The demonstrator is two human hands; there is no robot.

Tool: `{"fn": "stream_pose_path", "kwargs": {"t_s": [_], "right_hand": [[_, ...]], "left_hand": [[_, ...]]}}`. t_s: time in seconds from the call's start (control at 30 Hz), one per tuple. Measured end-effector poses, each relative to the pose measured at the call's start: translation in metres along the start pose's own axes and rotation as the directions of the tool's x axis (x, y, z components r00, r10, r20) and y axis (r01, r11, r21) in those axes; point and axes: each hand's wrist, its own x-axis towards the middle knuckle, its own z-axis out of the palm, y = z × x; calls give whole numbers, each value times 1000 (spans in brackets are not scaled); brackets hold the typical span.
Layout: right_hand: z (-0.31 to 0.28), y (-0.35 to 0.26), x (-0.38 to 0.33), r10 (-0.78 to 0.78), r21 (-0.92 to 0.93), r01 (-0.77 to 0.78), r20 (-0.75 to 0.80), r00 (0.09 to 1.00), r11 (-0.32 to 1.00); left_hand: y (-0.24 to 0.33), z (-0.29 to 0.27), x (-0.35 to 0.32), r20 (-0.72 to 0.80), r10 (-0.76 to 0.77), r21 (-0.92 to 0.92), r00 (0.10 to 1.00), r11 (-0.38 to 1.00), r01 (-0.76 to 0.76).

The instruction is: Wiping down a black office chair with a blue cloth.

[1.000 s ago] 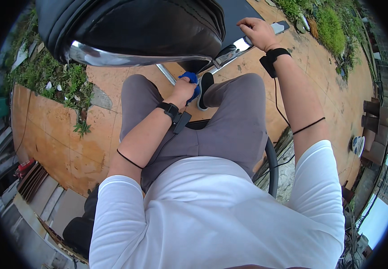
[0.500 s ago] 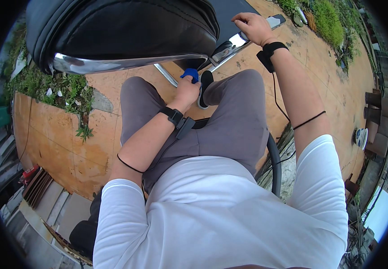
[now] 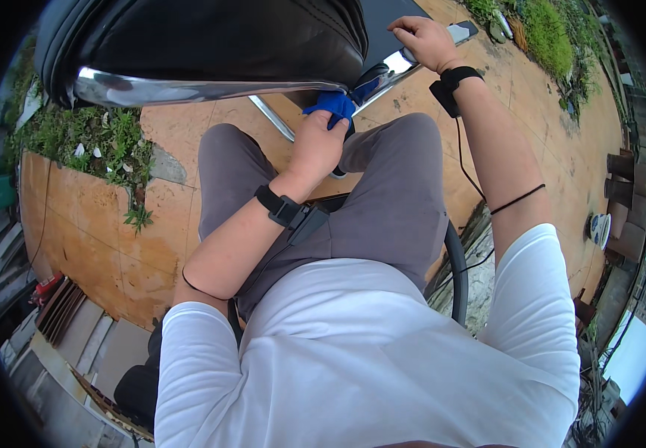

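Observation:
A black leather chair with polished chrome trim stands in front of my knees, tipped so that its padded part fills the upper left. My left hand pinches a bunched blue cloth, which touches the chrome near the padding's lower right corner. The hand itself partly covers the cloth. Over at the upper right, my right hand is bent over the chair's chrome frame; some of its fingertips are out of sight. Both wrists carry black strapped devices with cables.
Under the chair runs an orange tiled floor. Weeds grow at the left, and grass at the upper right. Stacked boards lie at the lower left. Brown pots line the right edge. A dark curved chair bar is beside my thigh.
My left hand has moved up and slightly right with the blue cloth, bringing it onto the chrome corner. The chair's padded part has shifted slightly up. My right hand is almost still.

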Motion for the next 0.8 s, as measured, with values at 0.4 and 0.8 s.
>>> {"fn": "stream_pose_path", "kwargs": {"t_s": [0.4, 0.8], "right_hand": [[-2, -6, 0, 10, -36, -9, 33, 999, 999], [-3, -2, -2, 17, -34, -15, 49, 999, 999]], "left_hand": [[-25, 9, -4, -6, 284, 504, 959, 829, -242], [1, 6, -11, 18, 227, 434, 974, 876, -212]]}}
